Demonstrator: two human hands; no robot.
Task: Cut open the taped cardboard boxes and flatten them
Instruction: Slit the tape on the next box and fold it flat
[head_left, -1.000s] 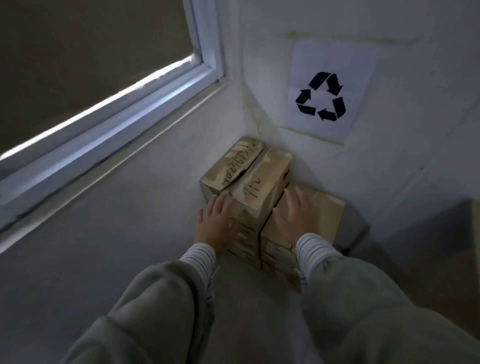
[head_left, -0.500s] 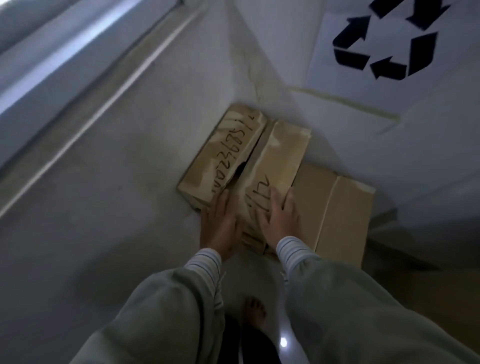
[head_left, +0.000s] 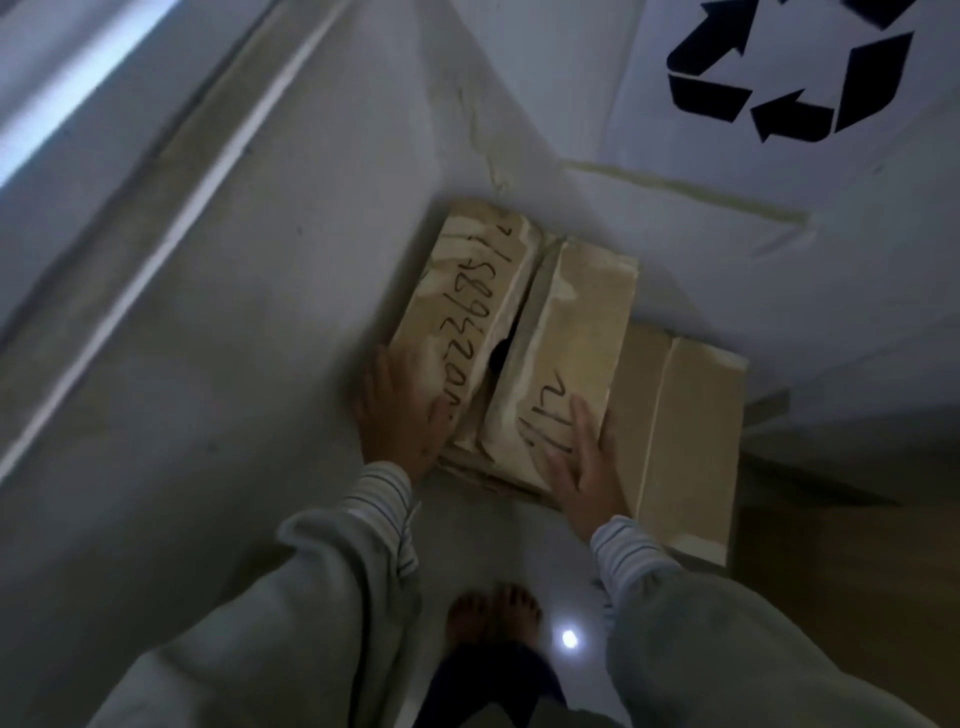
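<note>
So there's a tan cardboard box with black handwritten numbers on its top flaps (head_left: 519, 332) sitting in the corner where the pale floor (head_left: 218, 415) meets the white wall (head_left: 519, 93). Its two top flaps are split apart down the middle (you can see a dark gap between them). Just beside it on the right, touching it, is a plainer, lower tan cardboard box (head_left: 685, 436).

The left hand (head_left: 402, 415) is pressed against the near left corner of the written-on box, fingers fairly straight and flat on the cardboard, not curled round anything. The right hand (head_left: 584, 467) lies flat on the right flap near its front edge, fingers spread and straight.

Both arms are in grey sleeves with striped cuffs (head_left: 376, 499). A bare foot (head_left: 493, 613) shows on the floor below, with a small bright light spot (head_left: 570, 639) next to it. Up on the wall hangs a white paper sheet with a black recycling symbol (head_left: 779, 83).
</note>
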